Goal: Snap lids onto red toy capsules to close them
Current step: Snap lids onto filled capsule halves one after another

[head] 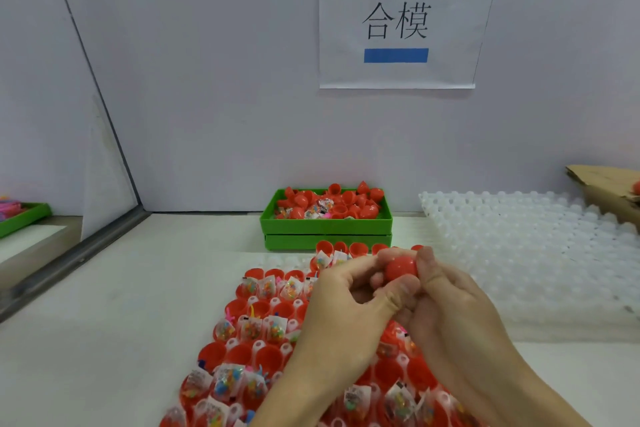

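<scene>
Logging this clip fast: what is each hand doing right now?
Left hand: closed, fingers pinching the red capsule.
Right hand: closed on the same red capsule.

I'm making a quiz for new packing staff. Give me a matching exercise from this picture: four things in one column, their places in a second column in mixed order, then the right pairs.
Things
1. green tray
2. red capsule
3. paper sign
4. cardboard box

Places
A. taped to the back wall
B. at the far right edge of the table
C. held between the left hand and the right hand
D. against the back wall, on the table, filled with loose red capsule parts

Pairs: 1-D, 2-C, 3-A, 4-B
</scene>
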Tool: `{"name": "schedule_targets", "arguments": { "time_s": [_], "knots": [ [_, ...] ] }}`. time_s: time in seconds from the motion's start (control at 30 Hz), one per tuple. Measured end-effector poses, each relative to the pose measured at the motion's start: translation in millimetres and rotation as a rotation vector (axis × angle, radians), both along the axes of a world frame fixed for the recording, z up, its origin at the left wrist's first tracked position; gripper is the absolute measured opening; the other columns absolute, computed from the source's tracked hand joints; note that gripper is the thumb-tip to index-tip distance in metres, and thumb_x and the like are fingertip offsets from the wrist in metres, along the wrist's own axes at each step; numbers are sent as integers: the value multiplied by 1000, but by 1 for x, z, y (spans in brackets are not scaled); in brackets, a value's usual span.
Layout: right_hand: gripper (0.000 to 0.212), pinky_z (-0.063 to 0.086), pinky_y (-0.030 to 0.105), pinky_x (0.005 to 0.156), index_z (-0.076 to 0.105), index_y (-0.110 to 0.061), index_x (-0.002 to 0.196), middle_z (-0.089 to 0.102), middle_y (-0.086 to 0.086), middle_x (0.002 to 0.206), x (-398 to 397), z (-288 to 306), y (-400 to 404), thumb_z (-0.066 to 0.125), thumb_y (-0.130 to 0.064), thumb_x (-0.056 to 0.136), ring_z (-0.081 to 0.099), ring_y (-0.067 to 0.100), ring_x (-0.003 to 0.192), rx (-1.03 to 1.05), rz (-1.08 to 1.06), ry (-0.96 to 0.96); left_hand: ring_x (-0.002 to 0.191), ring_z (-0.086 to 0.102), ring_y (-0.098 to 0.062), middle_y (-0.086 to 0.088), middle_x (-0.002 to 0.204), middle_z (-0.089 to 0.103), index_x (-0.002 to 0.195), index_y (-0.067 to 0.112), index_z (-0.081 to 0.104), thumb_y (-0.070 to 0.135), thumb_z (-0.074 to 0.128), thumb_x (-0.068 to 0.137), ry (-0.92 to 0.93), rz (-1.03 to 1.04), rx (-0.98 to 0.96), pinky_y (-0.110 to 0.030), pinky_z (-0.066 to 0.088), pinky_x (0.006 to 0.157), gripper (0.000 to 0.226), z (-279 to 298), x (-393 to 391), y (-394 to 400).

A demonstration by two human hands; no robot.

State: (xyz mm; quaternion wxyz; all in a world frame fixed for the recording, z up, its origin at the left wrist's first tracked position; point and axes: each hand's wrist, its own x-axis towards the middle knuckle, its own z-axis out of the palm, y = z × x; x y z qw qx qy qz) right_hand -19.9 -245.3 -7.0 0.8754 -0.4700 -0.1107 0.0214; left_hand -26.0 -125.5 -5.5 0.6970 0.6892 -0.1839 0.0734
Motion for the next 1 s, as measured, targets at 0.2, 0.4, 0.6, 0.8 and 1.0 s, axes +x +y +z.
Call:
{"name": "schedule_targets", "arguments": {
  "time_s": [0.2, 0.4, 0.6, 0.8, 1.0],
  "knots": [
    [48, 61, 39, 66, 53, 1, 120, 66, 30, 89, -9, 8, 0, 45, -34, 89, 66, 34, 71, 211, 120, 116, 84, 70, -3, 20, 93, 72, 104, 39, 65, 23, 80, 82, -168, 247, 175, -14, 55, 72, 31, -4, -8, -5],
    [57, 62, 41, 66, 56, 10, 115, 67, 37, 100, -9, 4, -4, 44, -41, 93, 70, 43, 86, 81, 180, 161, 88, 68, 6, 25, 91, 71, 97, 36, 68, 18, 74, 87, -278, 281, 235, -6, 49, 70, 21, -1, -8, -2],
    [29, 56, 28, 54, 74, -14, 82, 70, 22, 77, -3, 14, -31, 64, -40, 74, 69, 29, 65, -331, -96, -31, 84, 69, 3, 23, 88, 72, 93, 35, 70, 34, 73, 82, -248, 296, 218, -9, 52, 70, 12, 2, -4, 7],
    [17, 57, 20, 62, 77, -18, 84, 76, 10, 79, -4, 11, -35, 73, -22, 69, 74, 20, 70, -567, -148, -207, 87, 72, -11, 6, 90, 76, 94, 26, 73, 13, 84, 74, -54, 179, 96, -22, 58, 78, 26, -4, 0, 8],
    [22, 60, 28, 59, 72, -6, 70, 73, 11, 69, -2, 6, -28, 70, 15, 77, 73, 23, 62, -663, -272, -234, 77, 72, -14, 4, 80, 74, 78, 19, 70, -5, 80, 74, -49, 283, 144, -26, 59, 71, 26, -8, -2, 0]
  ]
}}
